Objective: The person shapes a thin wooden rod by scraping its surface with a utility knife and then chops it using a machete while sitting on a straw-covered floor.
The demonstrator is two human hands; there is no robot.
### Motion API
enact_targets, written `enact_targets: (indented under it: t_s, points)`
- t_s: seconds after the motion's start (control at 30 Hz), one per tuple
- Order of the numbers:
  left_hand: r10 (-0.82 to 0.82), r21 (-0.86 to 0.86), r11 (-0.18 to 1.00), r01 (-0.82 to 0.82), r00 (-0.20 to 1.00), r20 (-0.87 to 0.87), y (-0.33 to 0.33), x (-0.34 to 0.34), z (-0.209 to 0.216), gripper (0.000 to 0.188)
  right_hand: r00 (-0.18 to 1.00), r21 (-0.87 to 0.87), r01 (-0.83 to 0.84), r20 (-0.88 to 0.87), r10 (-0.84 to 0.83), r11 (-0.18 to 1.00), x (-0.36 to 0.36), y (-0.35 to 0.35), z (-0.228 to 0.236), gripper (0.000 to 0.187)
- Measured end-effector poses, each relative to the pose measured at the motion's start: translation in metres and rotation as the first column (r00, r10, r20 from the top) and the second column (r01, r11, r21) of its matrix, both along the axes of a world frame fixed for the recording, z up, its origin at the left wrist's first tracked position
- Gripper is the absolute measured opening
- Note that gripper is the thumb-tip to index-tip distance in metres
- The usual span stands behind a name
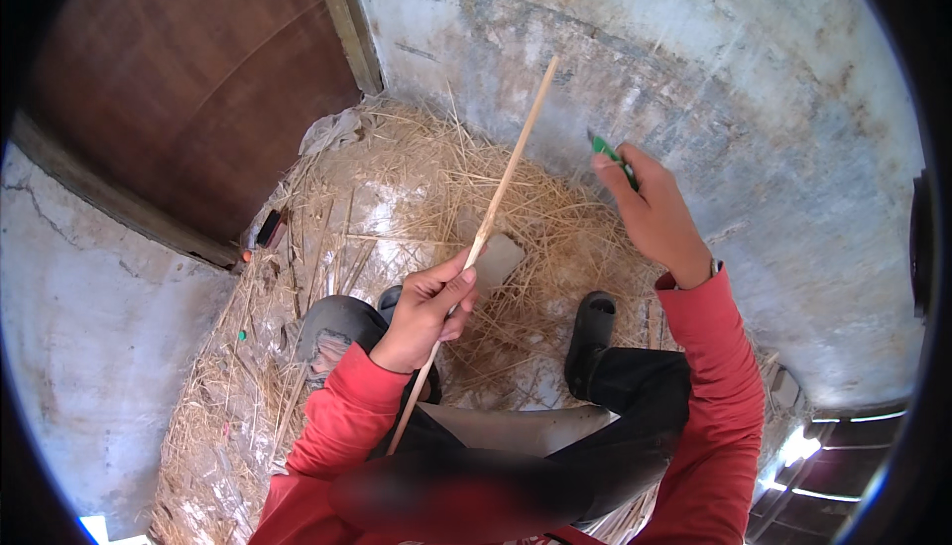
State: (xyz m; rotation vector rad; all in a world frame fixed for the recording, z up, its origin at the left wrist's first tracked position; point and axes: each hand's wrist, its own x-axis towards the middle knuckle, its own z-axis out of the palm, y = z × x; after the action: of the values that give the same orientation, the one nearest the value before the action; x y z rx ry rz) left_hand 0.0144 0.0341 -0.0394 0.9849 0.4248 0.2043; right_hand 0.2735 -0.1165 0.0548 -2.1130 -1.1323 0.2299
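Left hand (426, 312) clamped mid-stick (496, 198): looks light, stiff, thin, likely snappable; right hand (650, 210) pinching green knife (607, 152) over straw (416, 198).

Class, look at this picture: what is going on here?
A person in red sleeves sits over a heap of dry straw by a plastered wall. The left hand grips a long thin wooden stick that slants up toward the wall. The right hand is raised apart from the stick and holds a small green-handled tool. A dark shoe rests on the straw.
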Motion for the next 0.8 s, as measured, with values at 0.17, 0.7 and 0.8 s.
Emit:
enact_targets:
  t_s: [0.17,0.7,0.8]
  points:
    - [0.035,0.072,0.997,-0.033,0.999,-0.026,-0.007,0.005,0.0,0.044,0.962,-0.247,-0.248,-0.174,0.209,0.937,0.012,-0.028,-0.048,0.057]
    - [0.038,0.208,0.977,-0.035,0.999,-0.009,-0.02,0.021,-0.007,0.046,0.949,-0.231,-0.238,0.152,0.276,0.943,-0.087,-0.01,-0.028,0.037]
    - [0.039,0.214,0.976,-0.041,0.999,0.018,-0.022,0.025,-0.008,0.046,0.959,-0.193,-0.238,0.109,0.262,0.952,-0.089,-0.004,-0.047,0.035]
